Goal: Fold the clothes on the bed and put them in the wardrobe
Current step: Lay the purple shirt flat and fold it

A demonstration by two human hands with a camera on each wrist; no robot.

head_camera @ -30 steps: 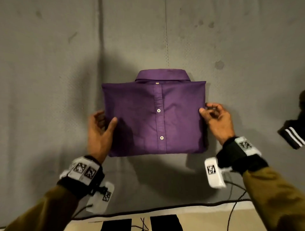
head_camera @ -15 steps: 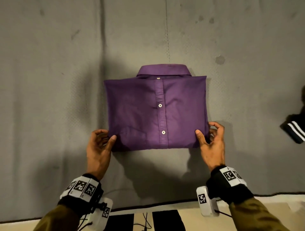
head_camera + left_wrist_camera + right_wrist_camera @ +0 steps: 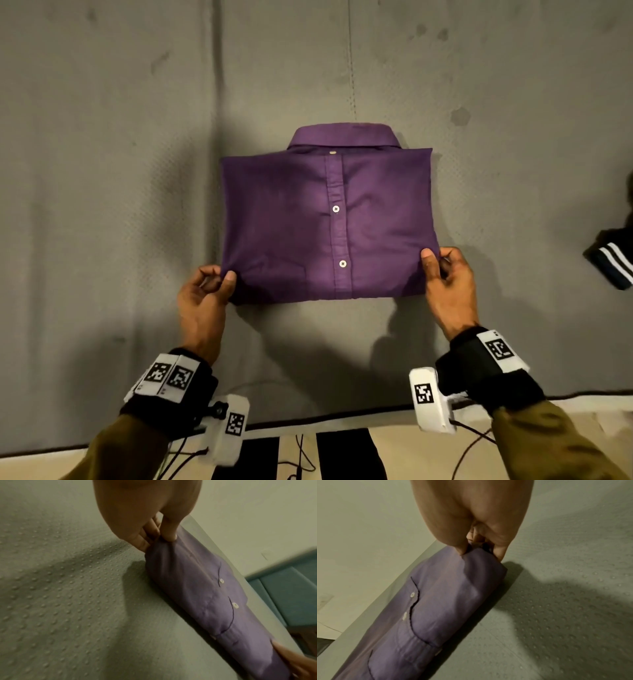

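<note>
While both hands hold the near corners, the findings stand as follows.

Shirt: a purple shirt [image 3: 329, 219], folded into a rectangle, collar at the far edge, button strip facing up with white buttons showing.
Shirt position: on the grey bed cover [image 3: 120, 171], near its front edge, roughly centred between the two hands. Near edge looks slightly raised off the cover in the wrist views; far edge contact cannot be told.
Left hand: left hand [image 3: 202, 305] at the near left corner of the shirt.
Left fingers: thumb on top of the fabric, fingers curled under the edge, pinching the corner. Left wrist view confirms the pinch [image 3: 169, 534].
Right hand: right hand [image 3: 448, 291] at the near right corner of the shirt.
Right fingers: thumb pressed on top, fingers curled beneath, pinching the folded layers. Right wrist view shows the fabric bunched between thumb and fingers [image 3: 462, 547].
Other garment: a dark garment with white stripes [image 3: 611, 257] lies on the cover at the right edge of the head view, well apart from the shirt.
Wrists: black bands with white marker blocks on both.
Sleeves: olive.
</note>
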